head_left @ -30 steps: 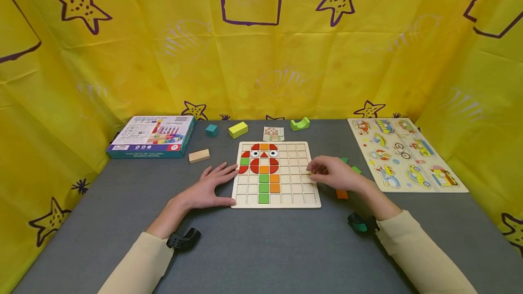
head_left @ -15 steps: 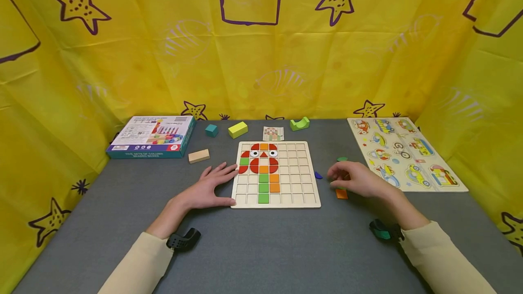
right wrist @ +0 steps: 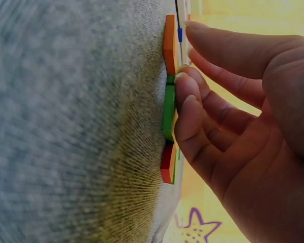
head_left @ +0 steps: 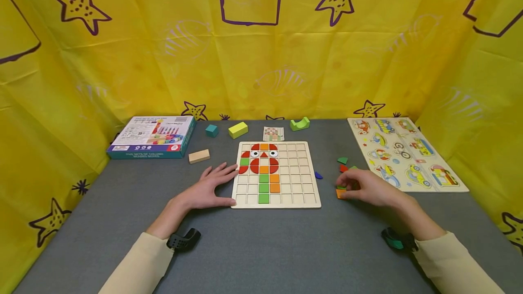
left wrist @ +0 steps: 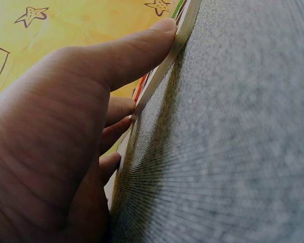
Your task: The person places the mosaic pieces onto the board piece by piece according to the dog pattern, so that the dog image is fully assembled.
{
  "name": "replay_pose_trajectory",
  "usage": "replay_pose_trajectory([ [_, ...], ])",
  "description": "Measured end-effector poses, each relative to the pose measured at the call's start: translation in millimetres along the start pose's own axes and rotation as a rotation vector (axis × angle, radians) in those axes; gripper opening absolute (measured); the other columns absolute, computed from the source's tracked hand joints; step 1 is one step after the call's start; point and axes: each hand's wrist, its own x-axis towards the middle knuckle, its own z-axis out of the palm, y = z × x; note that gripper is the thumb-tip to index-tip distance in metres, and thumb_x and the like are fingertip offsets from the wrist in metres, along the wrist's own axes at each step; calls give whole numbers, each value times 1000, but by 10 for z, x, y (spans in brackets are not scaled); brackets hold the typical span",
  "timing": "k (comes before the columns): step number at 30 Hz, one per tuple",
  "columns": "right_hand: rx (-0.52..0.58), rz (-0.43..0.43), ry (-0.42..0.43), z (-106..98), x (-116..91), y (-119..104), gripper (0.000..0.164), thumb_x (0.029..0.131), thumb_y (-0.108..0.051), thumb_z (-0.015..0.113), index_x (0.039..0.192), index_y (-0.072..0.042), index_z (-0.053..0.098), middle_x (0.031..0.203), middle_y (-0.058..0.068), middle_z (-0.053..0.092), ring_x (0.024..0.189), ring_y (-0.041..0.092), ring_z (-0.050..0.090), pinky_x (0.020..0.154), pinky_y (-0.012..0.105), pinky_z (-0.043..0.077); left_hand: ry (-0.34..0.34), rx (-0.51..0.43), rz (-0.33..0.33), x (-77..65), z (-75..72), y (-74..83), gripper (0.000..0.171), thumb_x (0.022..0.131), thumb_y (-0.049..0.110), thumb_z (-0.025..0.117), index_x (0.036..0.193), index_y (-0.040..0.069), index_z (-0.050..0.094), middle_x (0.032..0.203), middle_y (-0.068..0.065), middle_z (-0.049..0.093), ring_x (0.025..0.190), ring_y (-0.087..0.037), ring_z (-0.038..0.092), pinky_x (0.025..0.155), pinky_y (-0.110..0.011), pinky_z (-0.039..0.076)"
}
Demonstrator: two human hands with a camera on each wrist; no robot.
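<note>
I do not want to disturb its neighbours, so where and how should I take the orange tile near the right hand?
Probably pinch the orange tile by its left and right edges, coming from above on the near side. It lies flat, so its thin, straight edges offer the hold; the near side shows no neighbour, while green pieces lie close by.

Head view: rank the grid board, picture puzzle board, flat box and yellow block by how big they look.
Largest: picture puzzle board and grid board, too alike to rank.
Next: flat box.
Smallest: yellow block.
</note>
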Motion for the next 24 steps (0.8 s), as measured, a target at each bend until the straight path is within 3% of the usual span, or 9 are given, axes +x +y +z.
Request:
replay_pose_trajectory([
  [6, -43, -34, -24, 0, -20, -13, 19, 89, -18, 80, 105, -14, 72, 104, -6, 65, 90, 15, 57, 79, 35, 51, -2, 16, -3, 10, -4, -7, 92, 85, 56, 74, 158, 15, 36, 166, -2, 22, 153, -34, 6, 115, -64, -3],
  [15, -57, -69, -30, 30, -19, -29, 19, 90, -16, 78, 108, -14, 72, 106, -5, 61, 91, 15, 53, 79, 33, 48, 2, 22, 6, 9, -18, -3, 93, 85, 56, 74, 158, 13, 37, 166, -4, 24, 153, -35, 8, 115, -65, -2],
  [24, -24, -51, -14, 43, -9, -59, 20, 88, -11, 80, 102, -15, 66, 92, -8, 59, 83, 11, 54, 74, 30, 48, -3, 7, -2, 0, 2, 6, 92, 85, 56, 74, 158, 13, 37, 166, -4, 24, 153, -35, 7, 115, -65, -3],
])
